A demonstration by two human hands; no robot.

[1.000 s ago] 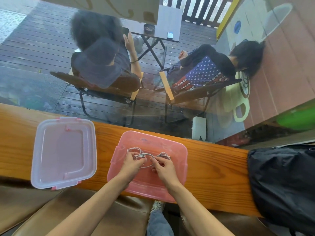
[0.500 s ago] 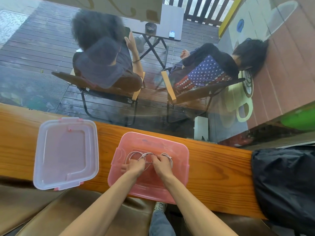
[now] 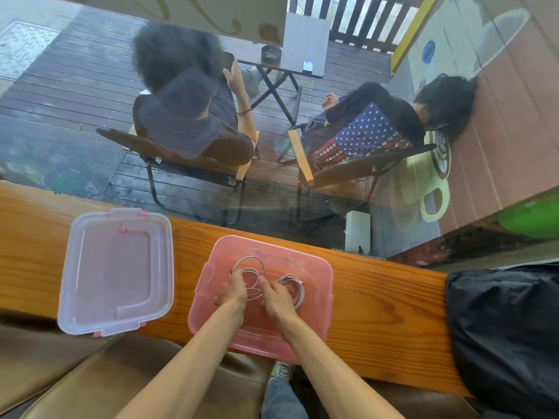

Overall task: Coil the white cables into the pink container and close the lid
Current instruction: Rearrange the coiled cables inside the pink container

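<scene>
Surface: long varnished orange wooden counter (image 3: 378, 300) ran along a glass window (image 3: 90, 146); wet deck outside, two people seated on folding chairs (image 3: 187, 173).
Container: translucent pink rectangular plastic container (image 3: 317, 303) sat open on the counter, near edge overhanging toward the person.
Cables: thin white cables (image 3: 290, 285) lay inside the container in loose loops, one loop toward the far-left part, a tighter bundle at right.
Left hand: left hand (image 3: 231, 293) was inside the container, fingers curled and pinching the left loop.
Right hand: right hand (image 3: 276, 297) was inside the container just beside the left, fingers bent, gripping the coiled bundle.
Lid: clear pinkish square plastic lid with pink clips (image 3: 116, 270) lay flat on the counter left of the container, apart from it.
Other: black fabric bag (image 3: 505, 337) rested on the counter's right end, well apart from the container.
</scene>
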